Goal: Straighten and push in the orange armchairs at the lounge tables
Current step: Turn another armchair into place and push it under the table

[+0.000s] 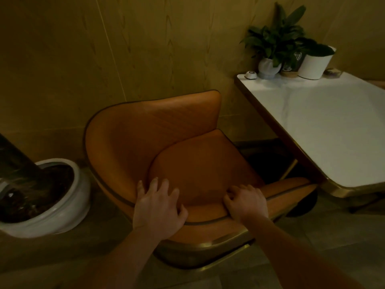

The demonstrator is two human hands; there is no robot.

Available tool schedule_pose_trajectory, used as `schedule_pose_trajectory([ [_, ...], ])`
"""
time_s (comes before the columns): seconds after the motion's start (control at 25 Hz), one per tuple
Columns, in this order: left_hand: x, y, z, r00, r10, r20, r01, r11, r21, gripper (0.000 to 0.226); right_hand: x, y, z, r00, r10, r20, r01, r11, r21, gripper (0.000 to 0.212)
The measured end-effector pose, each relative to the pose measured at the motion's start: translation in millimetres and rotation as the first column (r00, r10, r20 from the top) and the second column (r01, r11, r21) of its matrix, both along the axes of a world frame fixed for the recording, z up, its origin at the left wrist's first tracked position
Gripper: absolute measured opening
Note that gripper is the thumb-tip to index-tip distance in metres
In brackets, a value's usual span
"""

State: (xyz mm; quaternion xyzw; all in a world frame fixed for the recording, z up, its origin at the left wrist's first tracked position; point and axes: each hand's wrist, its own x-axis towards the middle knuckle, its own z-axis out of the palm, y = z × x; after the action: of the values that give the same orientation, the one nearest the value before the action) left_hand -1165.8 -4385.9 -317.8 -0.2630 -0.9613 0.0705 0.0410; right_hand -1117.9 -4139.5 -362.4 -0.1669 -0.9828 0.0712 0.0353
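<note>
An orange armchair (166, 130) with dark piping and a gold base stands in front of me, its open seat turned toward the white table (325, 126) on the right. One arm of the chair reaches under the table's near corner. My left hand (158, 207) grips the chair's near rim, fingers curled over onto the inside. My right hand (245, 202) grips the same rim further right, fingers hooked over the edge beside the seat cushion.
A large white planter (68, 197) with dark soil stands on the floor close to the chair's left side. Potted plants (277, 44), a white pot (314, 63) and a small call button (250, 75) sit at the table's far end. A panelled wall runs behind.
</note>
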Motion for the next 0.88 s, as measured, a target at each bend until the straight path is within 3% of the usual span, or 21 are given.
schedule_pose_trajectory([
  [0.44, -21.7, 17.2, 14.4, 0.986, 0.042, 0.163, -0.035, 0.998, -0.044, 0.062, -25.4, 13.5, 11.0, 0.994, 0.029, 0.103, -0.029, 1.000, 0.002, 0.038],
  [0.88, -26.0, 15.2, 31.0, 0.944, 0.025, 0.329, 0.012, 0.994, -0.110, 0.061, -33.2, 0.1, 34.1, 0.947, -0.027, 0.319, 0.061, 0.993, -0.097, 0.035],
])
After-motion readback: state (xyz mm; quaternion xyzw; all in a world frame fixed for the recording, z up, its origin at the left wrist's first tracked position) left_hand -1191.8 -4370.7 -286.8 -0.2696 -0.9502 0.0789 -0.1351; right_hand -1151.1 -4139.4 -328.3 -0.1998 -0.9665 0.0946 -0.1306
